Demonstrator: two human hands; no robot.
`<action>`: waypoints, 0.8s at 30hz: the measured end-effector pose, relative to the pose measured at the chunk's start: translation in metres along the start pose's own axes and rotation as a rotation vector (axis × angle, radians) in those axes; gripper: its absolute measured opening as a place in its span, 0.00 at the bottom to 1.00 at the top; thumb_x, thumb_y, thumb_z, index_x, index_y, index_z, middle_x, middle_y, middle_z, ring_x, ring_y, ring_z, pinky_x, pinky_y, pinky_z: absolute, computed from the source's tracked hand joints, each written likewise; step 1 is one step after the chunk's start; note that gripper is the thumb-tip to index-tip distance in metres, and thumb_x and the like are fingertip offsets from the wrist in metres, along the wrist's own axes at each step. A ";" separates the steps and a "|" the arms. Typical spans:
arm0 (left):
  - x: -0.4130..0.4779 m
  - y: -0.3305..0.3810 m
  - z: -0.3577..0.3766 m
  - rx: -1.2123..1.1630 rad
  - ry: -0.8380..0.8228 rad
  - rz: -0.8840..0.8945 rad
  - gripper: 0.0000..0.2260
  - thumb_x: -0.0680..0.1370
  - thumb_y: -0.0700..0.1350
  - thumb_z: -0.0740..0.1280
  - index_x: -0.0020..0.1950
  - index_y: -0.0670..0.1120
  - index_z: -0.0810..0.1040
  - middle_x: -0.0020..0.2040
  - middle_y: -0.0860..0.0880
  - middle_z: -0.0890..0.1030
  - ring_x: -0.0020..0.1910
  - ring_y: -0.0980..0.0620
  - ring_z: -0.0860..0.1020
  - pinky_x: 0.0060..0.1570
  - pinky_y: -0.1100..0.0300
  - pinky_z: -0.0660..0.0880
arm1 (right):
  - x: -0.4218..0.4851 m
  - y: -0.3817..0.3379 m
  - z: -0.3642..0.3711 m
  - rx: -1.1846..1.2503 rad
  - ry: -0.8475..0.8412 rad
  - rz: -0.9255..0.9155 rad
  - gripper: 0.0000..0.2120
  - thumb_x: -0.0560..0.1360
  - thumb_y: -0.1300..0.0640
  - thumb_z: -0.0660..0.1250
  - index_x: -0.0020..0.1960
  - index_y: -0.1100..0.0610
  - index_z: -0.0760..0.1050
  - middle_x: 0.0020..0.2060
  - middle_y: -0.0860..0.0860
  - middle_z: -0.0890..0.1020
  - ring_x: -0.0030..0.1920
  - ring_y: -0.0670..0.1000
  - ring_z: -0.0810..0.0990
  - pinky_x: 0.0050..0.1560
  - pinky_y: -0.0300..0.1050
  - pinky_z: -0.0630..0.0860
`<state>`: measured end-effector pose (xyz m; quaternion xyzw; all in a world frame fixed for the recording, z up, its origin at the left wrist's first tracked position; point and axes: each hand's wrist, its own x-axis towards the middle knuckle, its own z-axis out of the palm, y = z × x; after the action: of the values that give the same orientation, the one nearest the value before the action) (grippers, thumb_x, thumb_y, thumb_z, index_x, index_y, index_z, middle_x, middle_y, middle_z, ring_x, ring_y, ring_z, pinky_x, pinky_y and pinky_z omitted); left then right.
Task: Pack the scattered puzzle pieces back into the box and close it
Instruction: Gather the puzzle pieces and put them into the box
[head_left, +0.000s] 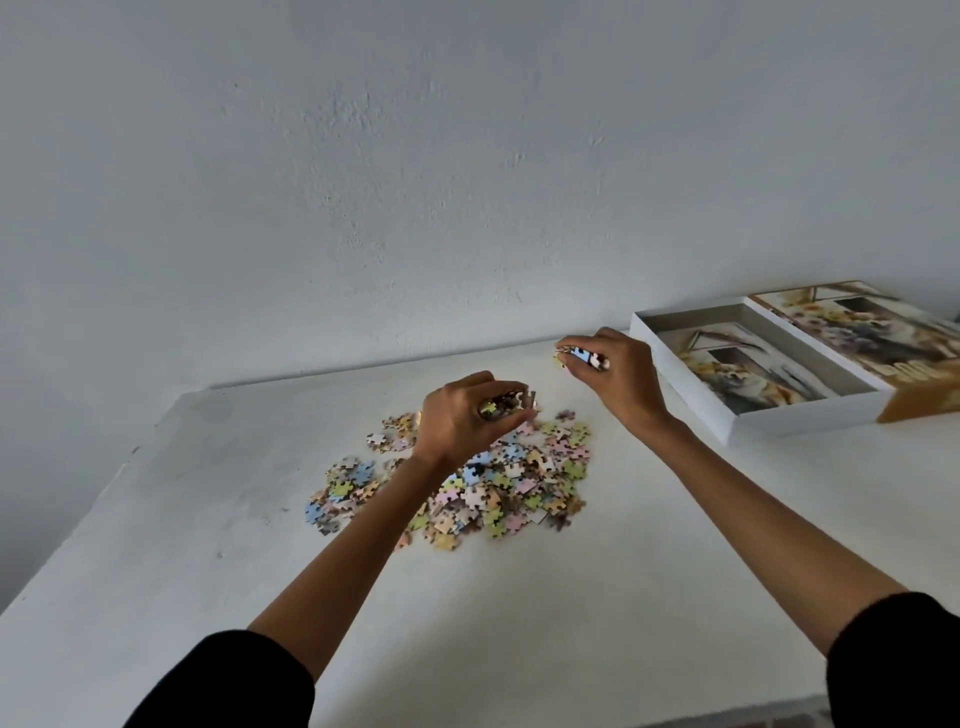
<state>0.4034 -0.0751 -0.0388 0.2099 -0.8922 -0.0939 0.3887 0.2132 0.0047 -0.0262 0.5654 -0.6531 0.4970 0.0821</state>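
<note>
A heap of small pastel puzzle pieces (498, 483) lies in the middle of the white table (208, 519). My left hand (462, 415) hovers over the heap's far side, fingers curled round a handful of pieces. My right hand (618, 374) is raised to the right of the heap, gripping another clutch of pieces, a short way left of the open box (691, 400). The white box tray holds a printed picture sheet (753, 369) and shows no loose pieces inside. Its lid (872, 332), printed with a flower picture, lies picture-up against the tray's far right side.
A plain grey-white wall (467, 182) rises directly behind the table's back edge. The table's left edge runs diagonally at the left of the view. Bare table surface lies in front of the heap and between the heap and the box.
</note>
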 end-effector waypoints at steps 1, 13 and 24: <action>0.009 0.007 0.004 -0.006 0.008 0.010 0.17 0.70 0.60 0.67 0.52 0.52 0.82 0.41 0.54 0.83 0.37 0.55 0.79 0.33 0.61 0.74 | 0.007 0.008 -0.007 0.006 0.012 -0.001 0.10 0.71 0.57 0.70 0.51 0.58 0.81 0.36 0.57 0.80 0.36 0.54 0.79 0.35 0.48 0.75; 0.139 0.103 0.128 -0.082 -0.007 0.041 0.13 0.70 0.58 0.69 0.50 0.54 0.82 0.39 0.53 0.81 0.37 0.53 0.78 0.33 0.58 0.74 | 0.082 0.139 -0.119 -0.075 -0.024 0.021 0.10 0.70 0.56 0.70 0.50 0.57 0.82 0.37 0.58 0.81 0.36 0.56 0.78 0.37 0.46 0.73; 0.192 0.149 0.246 -0.094 -0.167 0.096 0.17 0.70 0.60 0.67 0.51 0.52 0.82 0.44 0.51 0.84 0.40 0.53 0.81 0.35 0.58 0.77 | 0.120 0.267 -0.147 -0.080 -0.316 0.120 0.09 0.72 0.53 0.69 0.49 0.54 0.82 0.42 0.57 0.84 0.41 0.54 0.79 0.40 0.47 0.73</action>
<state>0.0613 -0.0269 -0.0317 0.1398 -0.9252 -0.1341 0.3262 -0.1150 -0.0008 -0.0218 0.5929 -0.7096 0.3795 -0.0291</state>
